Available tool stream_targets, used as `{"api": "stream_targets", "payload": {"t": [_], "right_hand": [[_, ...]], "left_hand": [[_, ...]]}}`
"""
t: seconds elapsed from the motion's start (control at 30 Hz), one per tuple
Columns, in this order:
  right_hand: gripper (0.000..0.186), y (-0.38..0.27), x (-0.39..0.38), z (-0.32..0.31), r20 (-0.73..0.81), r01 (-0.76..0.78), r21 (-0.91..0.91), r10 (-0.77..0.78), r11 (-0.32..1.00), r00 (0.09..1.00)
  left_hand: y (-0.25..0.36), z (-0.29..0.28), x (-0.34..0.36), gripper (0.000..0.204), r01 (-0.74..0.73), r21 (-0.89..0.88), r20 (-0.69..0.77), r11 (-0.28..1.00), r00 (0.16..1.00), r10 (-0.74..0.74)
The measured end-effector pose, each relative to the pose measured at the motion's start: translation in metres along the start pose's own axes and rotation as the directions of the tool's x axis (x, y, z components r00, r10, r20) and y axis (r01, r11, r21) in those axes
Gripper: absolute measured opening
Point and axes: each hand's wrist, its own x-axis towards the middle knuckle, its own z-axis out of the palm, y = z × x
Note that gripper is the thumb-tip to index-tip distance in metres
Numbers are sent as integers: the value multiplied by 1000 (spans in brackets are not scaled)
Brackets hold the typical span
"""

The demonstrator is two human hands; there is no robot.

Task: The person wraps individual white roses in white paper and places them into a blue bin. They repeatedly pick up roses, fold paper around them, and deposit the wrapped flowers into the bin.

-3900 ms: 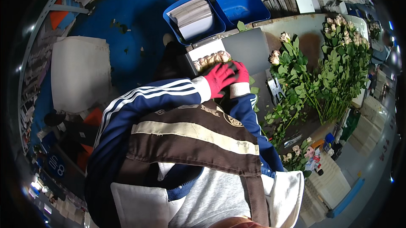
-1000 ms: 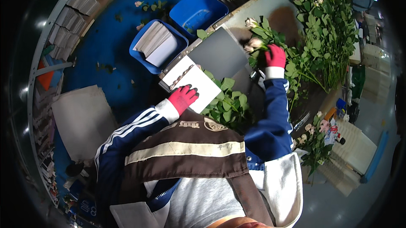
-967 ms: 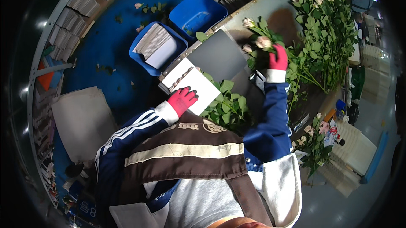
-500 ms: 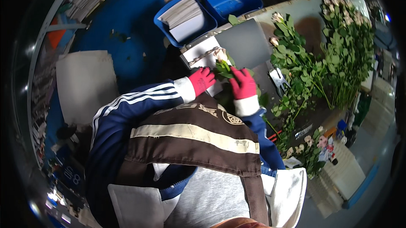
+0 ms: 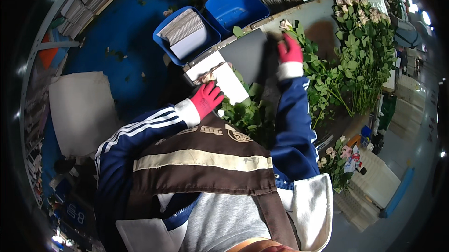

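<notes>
The table [image 5: 320, 12] is spread beneath the left hand [image 5: 206, 100] and right hand [image 5: 290, 51]; to the right of them it is covered by a rose pile [image 5: 365, 58]. Beyond the left hand, a blue bin [image 5: 164, 47] is filled with sheets [image 5: 187, 26], and another bin [image 5: 235, 13] is set beside it. Between the hands a grey board [image 5: 245, 53] is laid, with leaves [image 5: 241, 114] crowded on its near side. A white card [image 5: 234, 86] is met by the left hand, its fingers spread, with rose heads [image 5: 206, 78] just past the fingertips. The right hand's fingers are bent near a single rose [image 5: 285, 25]; whether anything is pinched cannot be told.
</notes>
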Motion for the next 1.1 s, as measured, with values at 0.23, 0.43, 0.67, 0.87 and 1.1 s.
{"api": "stream_targets", "payload": {"t": [0.23,0.43,0.67,0.87,1.1], "right_hand": [[30,110,55,-28,58,-63,-417,96,907,994],[25,27,11,-114,35,143,-470,-143,871,989],[33,119,-55,-53,31,87,-385,-81,919,996],[36,121,-52,-39,10,-47,-285,52,957,999],[35,-14,-91,-137,-276,24,540,150,841,949]], "left_hand": [[-3,3,5,45,-32,-30,48,999,998,34],[1,13,3,50,25,-39,89,999,996,-21],[-2,5,4,51,-31,-33,122,999,992,35],[-3,-9,9,51,-46,-20,162,999,986,48],[-4,4,8,48,-10,-90,55,996,998,15]]}}
